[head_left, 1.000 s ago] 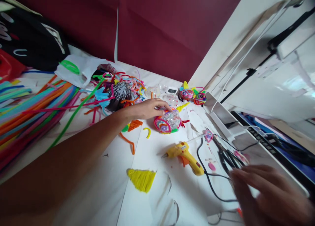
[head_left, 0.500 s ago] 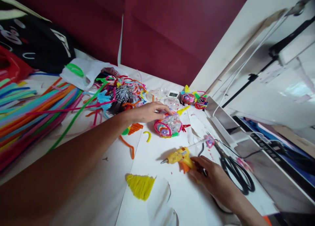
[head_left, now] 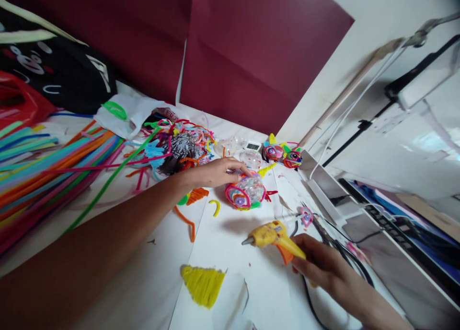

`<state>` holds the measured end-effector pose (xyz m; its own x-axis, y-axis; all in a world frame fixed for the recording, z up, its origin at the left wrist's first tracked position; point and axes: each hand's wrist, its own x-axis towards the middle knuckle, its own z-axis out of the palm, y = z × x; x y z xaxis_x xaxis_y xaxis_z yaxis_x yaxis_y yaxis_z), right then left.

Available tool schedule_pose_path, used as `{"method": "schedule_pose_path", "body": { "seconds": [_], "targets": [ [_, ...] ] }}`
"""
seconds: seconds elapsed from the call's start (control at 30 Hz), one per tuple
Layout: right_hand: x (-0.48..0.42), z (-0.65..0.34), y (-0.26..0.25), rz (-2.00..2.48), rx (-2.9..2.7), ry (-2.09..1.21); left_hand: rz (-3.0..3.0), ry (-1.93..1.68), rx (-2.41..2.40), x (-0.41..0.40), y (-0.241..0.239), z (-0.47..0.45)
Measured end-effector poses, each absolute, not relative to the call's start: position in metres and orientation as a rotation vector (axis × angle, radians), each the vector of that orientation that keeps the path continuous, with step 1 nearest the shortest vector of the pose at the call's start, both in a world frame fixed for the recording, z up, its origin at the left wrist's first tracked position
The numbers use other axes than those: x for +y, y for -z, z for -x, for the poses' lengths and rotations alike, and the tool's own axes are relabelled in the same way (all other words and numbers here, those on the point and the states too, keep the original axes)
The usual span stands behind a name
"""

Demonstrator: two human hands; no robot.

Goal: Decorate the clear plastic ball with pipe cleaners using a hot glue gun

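My left hand [head_left: 224, 171] reaches across the table, its fingers curled over the top of a clear plastic ball fish [head_left: 256, 190]. The ball has pipe-cleaner trim, a pink-ringed eye on its near side and a yellow spike at the back. In my right hand [head_left: 316, 258] is a yellow hot glue gun [head_left: 271, 234] with an orange trigger, lifted off the paper and its nozzle pointing left. A glue stick sticks out of its rear. Nearer to me lies a yellow fuzzy triangle [head_left: 203, 285]. A curved yellow piece [head_left: 214, 208] and a bent orange pipe cleaner [head_left: 189, 223] lie to the left.
Bundled pipe cleaners [head_left: 53, 176] and a tangled heap [head_left: 183, 145] fill the left. Two finished-looking fish crafts [head_left: 282, 152] stand at the back beside a small digital display [head_left: 251, 146]. Black scissors [head_left: 345, 253], a loose pink eye piece [head_left: 306, 217] and cables lie on the right.
My right hand has raised the glue gun off the paper and turned it slightly, shifting it right. My left hand stays on the ball fish. The view has tilted a little.
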<state>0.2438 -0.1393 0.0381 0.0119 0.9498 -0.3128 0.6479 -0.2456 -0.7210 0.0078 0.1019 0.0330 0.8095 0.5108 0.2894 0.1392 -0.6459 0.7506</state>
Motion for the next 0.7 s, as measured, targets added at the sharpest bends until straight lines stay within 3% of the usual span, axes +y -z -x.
{"method": "schedule_pose_path", "body": {
  "seconds": [0.7],
  "targets": [
    [-0.140,-0.236,-0.068,1.457,-0.947,-0.689,-2.266,-0.671,0.457,0.107,-0.025,-0.009]
  ]
}}
